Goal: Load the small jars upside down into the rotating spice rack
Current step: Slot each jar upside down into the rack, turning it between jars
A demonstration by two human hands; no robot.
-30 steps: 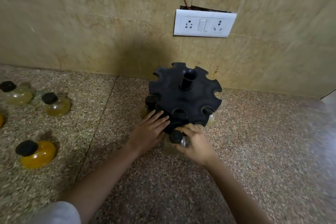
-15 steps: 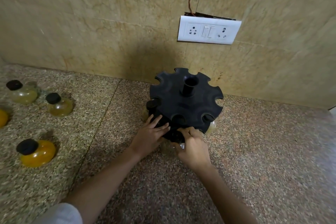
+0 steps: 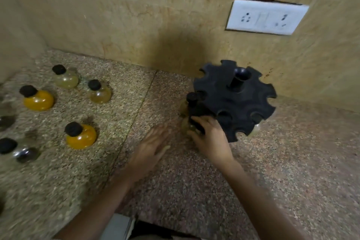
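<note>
The black rotating spice rack (image 3: 233,101) stands on the counter near the wall, its notched top disc facing me. My right hand (image 3: 212,138) grips a small jar (image 3: 187,125) at the rack's front-left edge; its black cap is under my fingers. Another jar with a black cap (image 3: 191,97) sits in the notch just behind it. A bit of glass (image 3: 257,127) shows under the rack's right side. My left hand (image 3: 153,146) hovers open and blurred over the counter, left of the rack, holding nothing.
Several loose black-capped jars stand on the counter at the left: two yellow ones (image 3: 39,100) (image 3: 80,136), two pale ones (image 3: 66,79) (image 3: 99,93) and darker ones (image 3: 25,152) at the edge. A white socket plate (image 3: 265,17) is on the wall.
My left hand has come off the rack and swung left, open. My right hand stays at the rack's edge on the jar. The view has turned left, showing more loose jars.
</note>
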